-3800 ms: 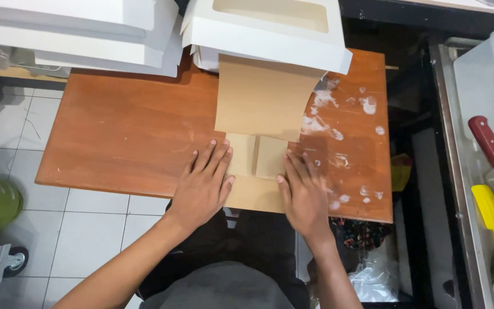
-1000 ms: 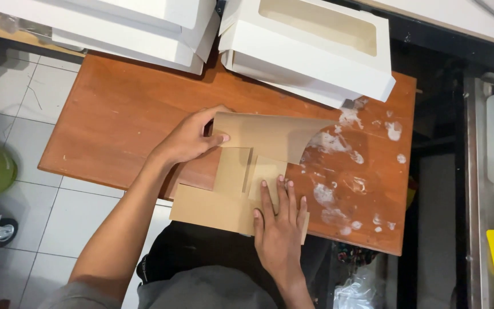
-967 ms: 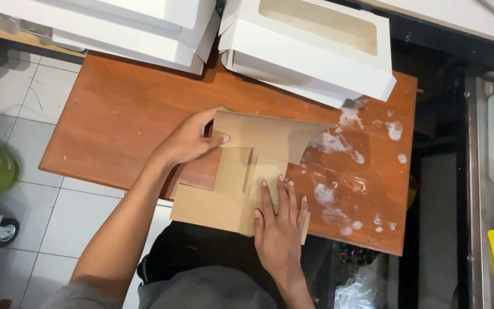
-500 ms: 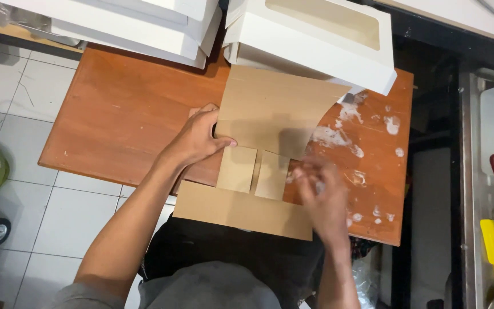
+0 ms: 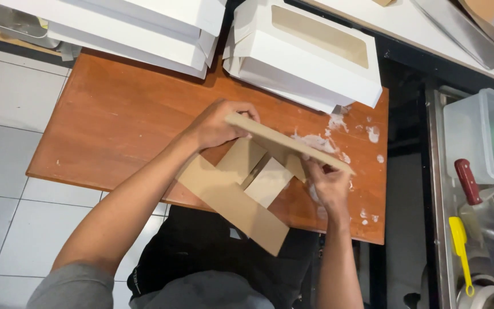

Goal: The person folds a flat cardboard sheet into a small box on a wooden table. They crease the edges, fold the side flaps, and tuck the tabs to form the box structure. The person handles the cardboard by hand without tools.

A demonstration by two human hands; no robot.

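A flat brown cardboard box blank [image 5: 241,194] lies on the wooden table [image 5: 121,120], its near flap hanging past the front edge. My left hand [image 5: 218,123] grips the left end of its far panel, which stands tilted up on edge. My right hand [image 5: 327,186] holds the right end of that same raised panel, fingers curled under it. Two small inner flaps lie flat between my hands.
Stacks of white windowed boxes [image 5: 310,51] and plain white boxes [image 5: 138,26] sit along the table's back. White smears mark the table's right side. To the right are a clear plastic tub [image 5: 484,137], a red-handled tool [image 5: 467,180] and a yellow spatula [image 5: 460,243].
The far panel of the cardboard, flat a moment ago, is now lifted up on edge. My right hand moved from pressing the blank to gripping the panel's right end.
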